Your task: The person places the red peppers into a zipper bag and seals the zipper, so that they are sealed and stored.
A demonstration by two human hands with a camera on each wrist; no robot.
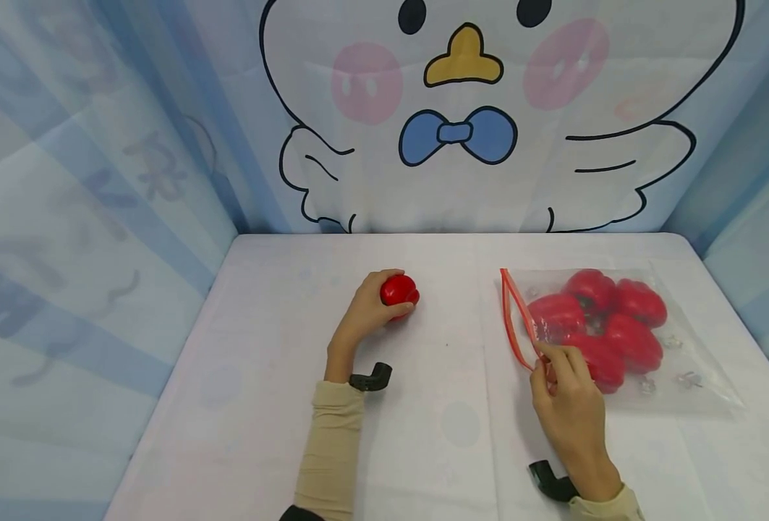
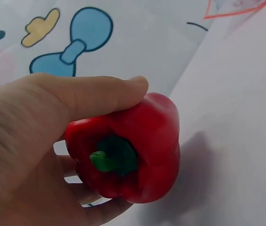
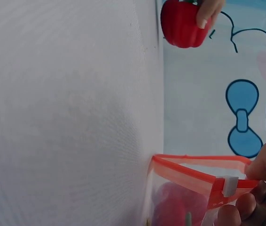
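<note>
My left hand (image 1: 370, 310) grips a red bell pepper (image 2: 159, 146) by its sides, thumb on one side and fingers curled round the other. Its green stem (image 2: 105, 161) points back toward the palm. On the right, my right hand (image 1: 569, 409) pinches the orange-red edge of a clear zip bag (image 1: 690, 347), beside a white slider (image 3: 230, 186). The bag's mouth stands apart in a loop facing left. Inside lie several red bell peppers (image 1: 633, 341). In the right wrist view the held pepper hangs beyond the bag's mouth, at the top.
A white-covered table (image 1: 423, 420) carries the bag on its right half. Behind it hangs a cloth backdrop (image 1: 462, 195) with a cartoon figure. Blue and white curtains (image 1: 85, 289) close in both sides. A black wrist mount (image 1: 371, 378) sticks out near the left wrist.
</note>
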